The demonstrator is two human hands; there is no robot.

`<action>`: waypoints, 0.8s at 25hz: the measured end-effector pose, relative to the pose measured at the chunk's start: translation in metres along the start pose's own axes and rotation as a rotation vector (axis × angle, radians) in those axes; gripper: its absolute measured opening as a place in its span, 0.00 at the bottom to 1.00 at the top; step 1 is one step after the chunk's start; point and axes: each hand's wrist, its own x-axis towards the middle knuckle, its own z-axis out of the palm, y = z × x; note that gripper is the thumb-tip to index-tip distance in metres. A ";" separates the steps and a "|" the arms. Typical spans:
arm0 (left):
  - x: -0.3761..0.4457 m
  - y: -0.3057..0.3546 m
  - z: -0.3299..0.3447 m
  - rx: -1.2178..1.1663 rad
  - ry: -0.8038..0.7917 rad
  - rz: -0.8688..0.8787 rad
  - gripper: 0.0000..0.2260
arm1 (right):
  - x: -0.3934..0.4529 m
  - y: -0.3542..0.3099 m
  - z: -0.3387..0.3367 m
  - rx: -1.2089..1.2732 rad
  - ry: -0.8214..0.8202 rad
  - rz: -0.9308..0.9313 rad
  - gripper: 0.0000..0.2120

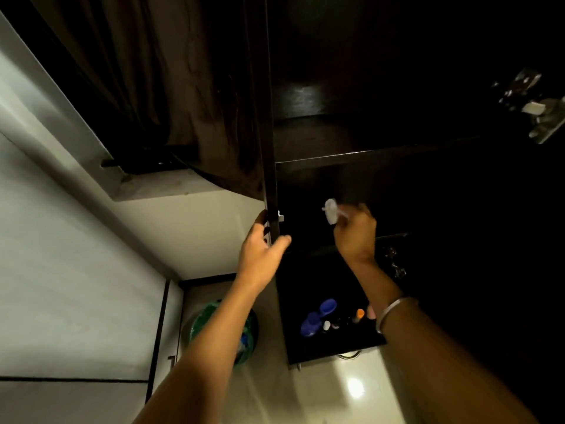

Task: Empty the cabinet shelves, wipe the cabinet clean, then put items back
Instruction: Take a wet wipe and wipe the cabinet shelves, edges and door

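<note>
Hands reach up into a dark wooden cabinet (382,142) seen from below. The left hand (260,249) grips the lower edge of the open cabinet door (270,179), thumb on the inner side and fingers wrapped round the outer face, just below a small metal fitting on the door's edge. The right hand (356,234), with a metal bangle (394,312) on its wrist, is raised in front of the middle shelf opening and pinches a small pale, translucent plastic object (331,211) between curled fingers; its exact kind is too blurred to tell. Below, on the lowest shelf (321,347), stand a blue bottle (312,324) with a blue cap beside it, a small white bottle (326,325), an orange-capped container (360,314) and a few darker small items. A metal hinge (532,102) glints at the upper right. Down left, a round green bin (223,328) sits on the pale floor near the white wall.
</note>
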 end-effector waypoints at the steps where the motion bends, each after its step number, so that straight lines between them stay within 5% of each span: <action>1: 0.001 -0.005 0.003 0.069 -0.027 -0.005 0.20 | 0.008 0.015 0.005 -0.105 -0.016 -0.025 0.11; 4: 0.006 -0.015 0.011 0.215 0.007 -0.049 0.14 | -0.014 0.034 0.036 -0.458 -0.208 -0.020 0.28; 6: 0.010 -0.019 0.017 0.302 0.070 -0.068 0.07 | -0.049 0.019 0.060 -0.474 -0.314 -0.249 0.31; 9: 0.014 -0.021 0.024 0.422 0.171 -0.033 0.13 | -0.056 0.016 0.056 -0.299 -0.488 -0.593 0.22; 11: 0.013 -0.020 0.026 0.440 0.188 -0.035 0.15 | -0.029 0.049 0.031 -0.313 -0.359 -0.687 0.14; 15: 0.012 -0.015 0.035 0.376 0.207 -0.106 0.12 | 0.047 0.112 -0.024 -0.612 -0.146 -0.209 0.08; 17: 0.011 -0.016 0.036 0.344 0.209 -0.110 0.12 | 0.048 0.099 -0.013 -0.533 -0.115 -0.004 0.12; 20: 0.012 -0.019 0.036 0.305 0.205 -0.133 0.16 | -0.006 0.035 0.045 -0.250 -0.173 -0.124 0.13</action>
